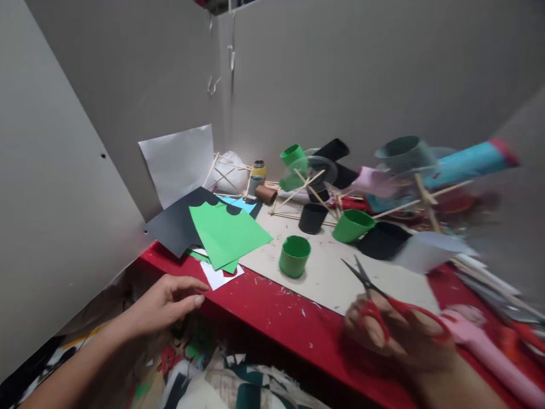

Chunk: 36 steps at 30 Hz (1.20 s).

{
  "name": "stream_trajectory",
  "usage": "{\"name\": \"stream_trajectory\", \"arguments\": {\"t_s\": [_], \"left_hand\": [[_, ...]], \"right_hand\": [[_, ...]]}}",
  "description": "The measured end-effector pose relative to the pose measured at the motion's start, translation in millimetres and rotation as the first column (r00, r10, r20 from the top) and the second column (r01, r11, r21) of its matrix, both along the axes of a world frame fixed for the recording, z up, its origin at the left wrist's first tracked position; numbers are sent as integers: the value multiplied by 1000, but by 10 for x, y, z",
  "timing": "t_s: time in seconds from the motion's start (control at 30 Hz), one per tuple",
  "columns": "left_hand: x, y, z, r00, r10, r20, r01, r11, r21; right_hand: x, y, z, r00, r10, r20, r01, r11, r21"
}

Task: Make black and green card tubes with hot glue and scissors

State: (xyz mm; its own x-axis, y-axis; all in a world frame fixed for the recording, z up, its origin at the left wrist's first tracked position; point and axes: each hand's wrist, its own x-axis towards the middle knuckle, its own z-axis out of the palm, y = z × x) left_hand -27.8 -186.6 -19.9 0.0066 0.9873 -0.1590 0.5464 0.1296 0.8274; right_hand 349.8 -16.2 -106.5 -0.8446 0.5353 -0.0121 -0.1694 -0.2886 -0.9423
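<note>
Red-handled scissors [378,301] are in my right hand [409,341], their blades slightly parted and pointing up to the left. My left hand [166,304] holds nothing, its fingers apart in front of the table edge. Just beyond its fingertips lies a white paper scrap [221,275]. Green sheets [230,236] with scalloped cut edges lie over dark grey sheets [170,221] at the left. A small green paper tube [294,257] stands on the pale board [327,284] between my hands. Behind it are a black paper tube [313,219] and a tilted green tube [352,225].
A wheel [309,173] of clear discs, sticks and paper cups stands at the back. Another stick structure [426,199] is at the right, blurred. A white sheet [179,165] leans on the grey wall [361,74]. A pink object [485,346] lies by my right hand.
</note>
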Motion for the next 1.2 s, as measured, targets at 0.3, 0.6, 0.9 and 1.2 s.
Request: {"name": "stream_trajectory", "arguments": {"t_s": [0.3, 0.6, 0.9, 1.2], "left_hand": [[451, 831, -139, 975, -172, -139, 209, 925, 318], [849, 1645, -137, 771, -376, -514, 629, 575, 523], [937, 2097, -99, 624, -444, -644, 762, 529, 373], [845, 1942, 219, 659, -439, -611, 752, 397, 526]], "right_hand": [[-167, 111, 24, 989, -116, -89, 109, 990, -85], [-208, 116, 148, 965, -160, -208, 128, 979, -157], [-208, 128, 219, 942, -248, -226, 204, 958, -203], [-223, 223, 289, 729, -651, -211, 611, 759, -225]]}}
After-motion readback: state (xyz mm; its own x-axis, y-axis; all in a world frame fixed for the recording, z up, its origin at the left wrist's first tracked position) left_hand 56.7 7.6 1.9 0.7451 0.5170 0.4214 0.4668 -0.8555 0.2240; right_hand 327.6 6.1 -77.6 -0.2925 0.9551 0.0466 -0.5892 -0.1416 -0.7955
